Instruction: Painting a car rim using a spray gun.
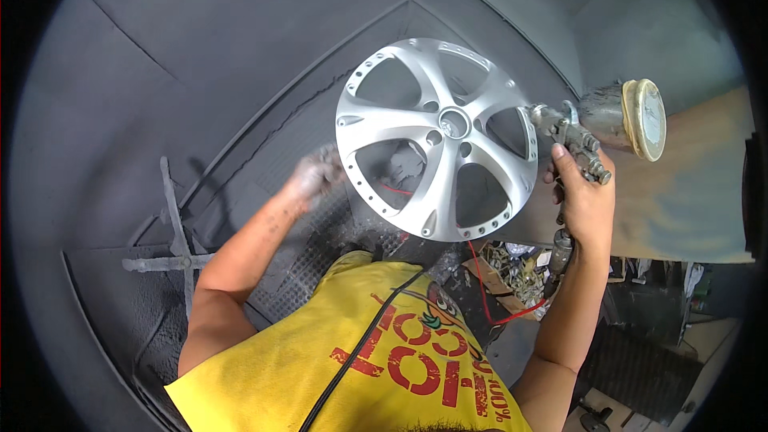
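Observation:
A silver five-spoke car wheel face (pixel 440 184) with small holes around its edge is tilted in front of me. My right hand (pixel 586 198) is wrapped round the handle of a metal spray gun (pixel 572 134), on the wheel's right side. The gun's nozzle points left towards the wheel, close to its edge. Its paint cup (pixel 644 120) has a pale lid and sticks out to the right. My left hand (pixel 318 176), greyed with paint or dust, is by the wheel's lower left edge. Motion blurs its fingers, and whether they touch the wheel is unclear.
Grey booth walls (pixel 264 40) surround the wheel. A paint-crusted metal stand (pixel 180 260) is at the left. The red hose (pixel 488 308) runs low between my arms, beside a cardboard box (pixel 512 272) of litter. A brown panel (pixel 688 200) is at the right.

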`<move>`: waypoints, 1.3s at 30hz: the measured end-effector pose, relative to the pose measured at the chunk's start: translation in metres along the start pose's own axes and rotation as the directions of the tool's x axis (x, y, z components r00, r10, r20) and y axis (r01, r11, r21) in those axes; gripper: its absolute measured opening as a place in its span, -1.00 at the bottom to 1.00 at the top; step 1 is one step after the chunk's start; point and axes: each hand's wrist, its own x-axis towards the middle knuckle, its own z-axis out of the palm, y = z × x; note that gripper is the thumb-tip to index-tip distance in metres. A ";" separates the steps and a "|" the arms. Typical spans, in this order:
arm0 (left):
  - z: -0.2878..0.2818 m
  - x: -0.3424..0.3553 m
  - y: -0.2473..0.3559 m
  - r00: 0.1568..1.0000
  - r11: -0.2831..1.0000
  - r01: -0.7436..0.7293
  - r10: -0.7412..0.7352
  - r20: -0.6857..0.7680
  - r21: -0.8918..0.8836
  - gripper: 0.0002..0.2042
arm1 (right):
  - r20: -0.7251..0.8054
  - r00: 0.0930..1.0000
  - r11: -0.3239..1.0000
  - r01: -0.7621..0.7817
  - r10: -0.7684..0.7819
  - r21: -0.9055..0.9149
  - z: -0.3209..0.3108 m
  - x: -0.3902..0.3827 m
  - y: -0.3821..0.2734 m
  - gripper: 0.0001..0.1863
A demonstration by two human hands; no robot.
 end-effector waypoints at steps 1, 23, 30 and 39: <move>-0.001 0.005 0.014 0.999 0.996 -0.027 0.025 0.029 0.080 -0.33 | -0.068 0.998 1.000 -0.005 0.006 0.017 -0.004 -0.003 0.003 -0.80; 0.016 -0.016 -0.029 1.000 0.981 -0.004 0.005 -0.005 0.194 -0.43 | -0.085 0.920 0.920 -0.372 0.383 0.120 -0.122 -0.190 0.107 -0.80; 0.062 -0.034 -0.063 0.988 0.981 0.132 -0.120 -0.094 0.141 -0.58 | -0.063 0.960 0.939 -0.250 0.272 0.237 -0.133 -0.221 0.121 -0.53; 0.127 -0.072 -0.164 0.946 0.925 0.316 -0.324 0.001 0.210 -0.47 | -0.335 0.911 0.966 -0.191 0.240 0.172 -0.157 -0.203 0.221 -0.73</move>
